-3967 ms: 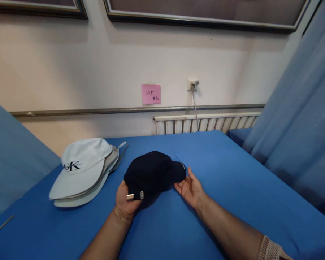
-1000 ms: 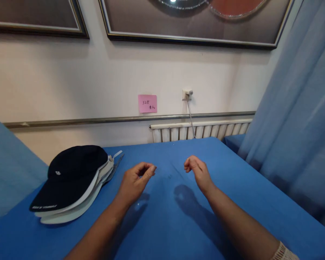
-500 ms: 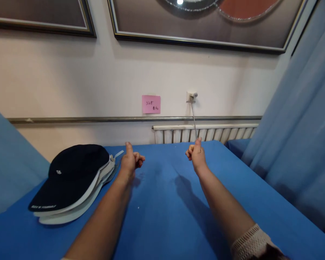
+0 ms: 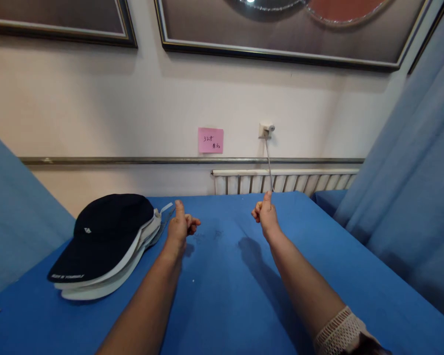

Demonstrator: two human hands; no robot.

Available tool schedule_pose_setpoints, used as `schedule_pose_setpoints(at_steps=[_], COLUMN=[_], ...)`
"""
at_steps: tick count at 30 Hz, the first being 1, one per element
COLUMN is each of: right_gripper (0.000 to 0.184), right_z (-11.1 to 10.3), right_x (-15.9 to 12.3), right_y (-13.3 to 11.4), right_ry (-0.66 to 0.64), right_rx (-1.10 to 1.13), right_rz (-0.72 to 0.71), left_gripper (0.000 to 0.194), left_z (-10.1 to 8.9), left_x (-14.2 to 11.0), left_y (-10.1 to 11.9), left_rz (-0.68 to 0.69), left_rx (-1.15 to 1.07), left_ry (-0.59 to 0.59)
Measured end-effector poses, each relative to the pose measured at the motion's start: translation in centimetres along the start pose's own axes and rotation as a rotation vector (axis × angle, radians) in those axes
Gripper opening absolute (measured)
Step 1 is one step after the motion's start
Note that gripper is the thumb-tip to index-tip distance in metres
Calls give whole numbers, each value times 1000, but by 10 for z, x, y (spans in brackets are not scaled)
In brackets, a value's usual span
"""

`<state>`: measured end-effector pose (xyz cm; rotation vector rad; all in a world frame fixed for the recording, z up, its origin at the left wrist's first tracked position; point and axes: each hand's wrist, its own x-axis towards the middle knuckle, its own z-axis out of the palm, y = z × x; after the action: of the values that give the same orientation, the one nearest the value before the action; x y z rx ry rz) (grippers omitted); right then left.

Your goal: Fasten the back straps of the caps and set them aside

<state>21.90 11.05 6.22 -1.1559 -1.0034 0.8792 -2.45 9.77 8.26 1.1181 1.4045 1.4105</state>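
Both my hands are raised over the blue-covered table (image 4: 222, 305), thumbs pointing up and fingers curled in. My left hand (image 4: 181, 224) is closed with no object visible in it. Just left of it lies a stack of caps (image 4: 111, 236), a dark navy one on top and paler ones beneath, and their rear straps end close to my left wrist. My right hand (image 4: 266, 214) is likewise closed and holds nothing that I can see. A wide gap of table separates the two hands.
Behind the table, a pink note (image 4: 210, 140) and a socket with a plug and cable (image 4: 267, 130) are on the wall. A white radiator (image 4: 284, 180) stands below a metal rail (image 4: 155, 160). Blue curtains (image 4: 414, 172) hang at both sides. Framed pictures (image 4: 281, 49) hang above.
The view has shifted slightly, so the caps and wall items appear a little farther right. My hands sit slightly closer together and lower in the picture, with the same closed, thumbs-up shape.
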Motion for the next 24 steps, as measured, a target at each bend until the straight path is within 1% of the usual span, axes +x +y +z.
schedule_pose_setpoints(at_steps=[8,11,13,14,15,16,17,20,21,22,23,24], right_gripper=[72,73,73,73,73,71,67,39,28,17,12,13], right_z=[4,3,2,2,2,1,1,-4,-7,-10,-13,-16], right_x=[-1,-3,-11,-17,-26,-36,-48,-87,-100,-110,-119,-125], right_y=[3,15,31,41,51,62,72,96,101,105,108,110], right_ry=[-14,-42,-83,-114,-174,-276,-329,-439,-464,-492,-514,-522], right_rx=[-26,-51,-133,-201,-301,-404,-430,-440,-436,-440,-470,-501], right_rz=[50,107,142,150,147,123,114,114,108,81,25,-16], left_gripper=[75,75,75,74,72,69,63,34,28,27,31,36], left_z=[1,-3,-10,-15,-21,-28,-36,-65,-75,-86,-97,-108], left_x=[0,-3,-8,-11,-15,-19,-24,-42,-48,-55,-61,-66], left_y=[-9,-15,-22,-27,-31,-36,-41,-52,-54,-55,-55,-55], left_rz=[-20,-38,-53,-49,-39,-21,1,67,88,109,135,171], left_rx=[24,56,105,145,191,237,278,336,342,343,343,348], left_ry=[-31,-47,-54,-48,-35,-14,16,150,206,265,333,410])
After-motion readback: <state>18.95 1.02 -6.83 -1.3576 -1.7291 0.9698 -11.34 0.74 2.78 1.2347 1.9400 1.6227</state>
